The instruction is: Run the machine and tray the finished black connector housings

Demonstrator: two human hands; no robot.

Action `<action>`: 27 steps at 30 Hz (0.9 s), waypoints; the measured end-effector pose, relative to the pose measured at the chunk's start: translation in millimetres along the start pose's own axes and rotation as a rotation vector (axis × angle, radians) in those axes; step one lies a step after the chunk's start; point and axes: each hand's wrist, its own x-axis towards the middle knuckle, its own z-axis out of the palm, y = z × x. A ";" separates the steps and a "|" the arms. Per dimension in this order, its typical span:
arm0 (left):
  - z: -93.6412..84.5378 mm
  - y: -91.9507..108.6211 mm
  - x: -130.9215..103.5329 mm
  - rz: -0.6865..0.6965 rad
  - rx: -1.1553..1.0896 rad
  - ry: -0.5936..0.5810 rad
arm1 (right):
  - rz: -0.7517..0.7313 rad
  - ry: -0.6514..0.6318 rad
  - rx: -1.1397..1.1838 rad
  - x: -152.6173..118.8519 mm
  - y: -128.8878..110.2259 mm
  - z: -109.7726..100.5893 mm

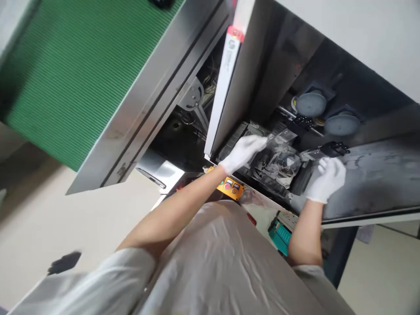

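Note:
Both of my hands wear white gloves and reach inside a dark, dusty machine cabinet (288,57). My left hand (244,152) has its fingers drawn together at the near end of a grey metal fixture (286,136); whatever is between the fingertips is too small to make out. On the right, the fingers of my right hand (328,177) are curled just below a black clamp-like fixture (330,149). What they hold, if anything, is hidden. Between the hands sits a dust-covered round mechanism (285,164). Two grey round pads (311,104) are mounted on the back wall.
A green ribbed conveyor belt (88,65) with a metal side rail (144,96) lies to the left. The white-edged cabinet panel (223,83) stands beside it. A yellow button box (231,187) is at the front edge. Below right is a teal object (280,236).

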 end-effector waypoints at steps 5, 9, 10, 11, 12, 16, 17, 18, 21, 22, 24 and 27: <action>-100.8 -55.2 -222.1 -0.470 0.111 0.225 | -0.023 -0.319 -0.287 -129.4 -15.2 -8.5; -170.1 -108.6 -373.0 -0.691 0.081 0.571 | -0.192 -0.847 -0.461 -219.0 -44.9 20.9; -183.3 -120.7 -398.9 -0.709 0.031 0.636 | -0.200 -0.916 -0.511 -235.9 -51.2 30.6; -194.3 -131.4 -420.1 -0.717 -0.018 0.683 | -0.211 -0.968 -0.574 -251.1 -56.1 40.1; -203.6 -140.5 -437.2 -0.717 -0.057 0.715 | -0.234 -1.005 -0.655 -264.9 -59.3 49.4; -232.7 -160.9 -484.8 -0.709 -0.080 0.738 | -0.409 -1.047 -1.028 -312.0 -57.7 81.2; -239.1 -162.9 -496.1 -0.709 -0.078 0.736 | -0.420 -1.030 -1.088 -321.7 -55.3 87.4; -245.0 -164.0 -508.4 -0.709 -0.077 0.740 | -0.424 -1.009 -1.127 -330.2 -53.1 92.9; -257.8 -164.0 -548.5 -0.715 -0.059 0.743 | -0.385 -0.964 -1.143 -344.2 -49.7 104.6; -260.4 -163.6 -561.4 -0.718 -0.053 0.741 | -0.355 -0.956 -1.118 -343.6 -50.5 107.1; -263.6 -163.0 -582.9 -0.719 -0.040 0.736 | -0.256 -0.934 -0.980 -332.7 -56.9 109.8; -264.7 -161.7 -601.6 -0.693 -0.007 0.742 | -0.134 -0.948 -0.677 -296.7 -80.1 110.1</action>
